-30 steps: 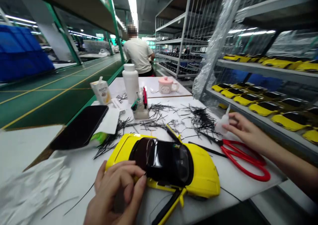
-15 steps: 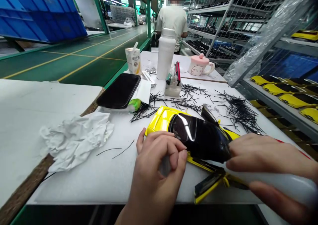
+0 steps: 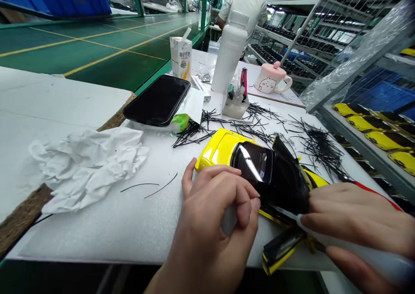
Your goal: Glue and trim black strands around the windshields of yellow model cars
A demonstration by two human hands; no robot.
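Observation:
A yellow model car (image 3: 223,147) with a black roof (image 3: 287,181) lies on the white worktop, its doors swung out. The near door (image 3: 282,246) sticks out toward me. My left hand (image 3: 220,216) rests against the car's near side, with thumb and forefinger pinched together at the roof edge. Whatever is between those fingertips is too small to make out. My right hand (image 3: 359,220) grips a translucent white squeeze bottle (image 3: 363,253) with a thin nozzle. The nozzle tip points at the car's near door opening, close to my left fingertips.
Thin black strips (image 3: 319,145) are strewn behind the car. Crumpled white cloth (image 3: 94,164) and a phone (image 3: 158,99) lie left. Farther back stand a drink carton (image 3: 180,58), white bottle (image 3: 228,54), tool holder (image 3: 236,107) and mug (image 3: 270,80). Racks (image 3: 372,116) hold more cars; a person (image 3: 246,8) stands beyond.
The view has tilted down and shifted, so things sit higher in the picture. The bottle's nozzle now shows farther along the near roof edge, nearer my left fingertips. Both hands keep their hold.

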